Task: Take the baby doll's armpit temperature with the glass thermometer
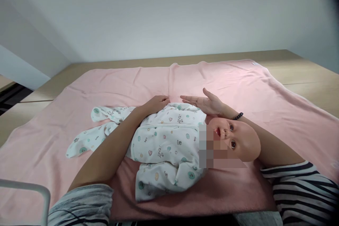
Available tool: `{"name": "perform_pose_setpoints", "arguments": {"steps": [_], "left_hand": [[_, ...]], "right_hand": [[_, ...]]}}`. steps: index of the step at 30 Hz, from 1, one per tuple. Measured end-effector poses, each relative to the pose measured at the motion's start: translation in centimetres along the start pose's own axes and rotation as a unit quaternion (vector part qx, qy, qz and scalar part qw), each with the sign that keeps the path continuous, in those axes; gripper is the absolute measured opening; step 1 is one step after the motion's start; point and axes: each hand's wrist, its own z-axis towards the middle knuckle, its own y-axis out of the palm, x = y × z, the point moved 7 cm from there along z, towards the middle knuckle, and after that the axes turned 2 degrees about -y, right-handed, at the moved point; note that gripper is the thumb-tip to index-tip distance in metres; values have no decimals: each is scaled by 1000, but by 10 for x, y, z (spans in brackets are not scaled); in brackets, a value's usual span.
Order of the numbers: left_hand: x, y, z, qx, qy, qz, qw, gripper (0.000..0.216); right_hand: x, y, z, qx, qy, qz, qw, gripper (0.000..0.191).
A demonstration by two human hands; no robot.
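Striped sleeve [299,190], doll [164,141], left hand [156,104], right hand [208,104] fingers at far side

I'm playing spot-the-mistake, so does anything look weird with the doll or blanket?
Yes: blocky squares hide part of the baby doll's head, so that patch looks unnatural. The sleepsuit's near sleeve shows no doll hand poking out. The pink blanket is creased, but I see no spill or tear.

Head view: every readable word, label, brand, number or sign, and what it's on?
No text is readable.
Pink blanket, far-right corner tag: too small to read.
Doll's sleepsuit: tiny marks among the printed motifs, possibly lettering, too small to read.
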Motion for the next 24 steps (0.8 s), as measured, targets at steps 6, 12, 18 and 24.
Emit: {"name": "perform_pose_setpoints", "arguments": {"steps": [6,12,18,24], "left_hand": [[1,0,-1,1,-3,1,1000,29],[0,0,1,2,-3,3,1000,29],[0,0,1,3,0,7,1000,29],[-1,0,1,2,0,8,1000,30]], "right_hand": [[-1,5,1,-16,1,19,1000,86],[2,2,0,-9,0,26,1000,78],[1,6,-1,-14,9,34,999,83],[1,9,0,-24,19,25,999,85]]}}
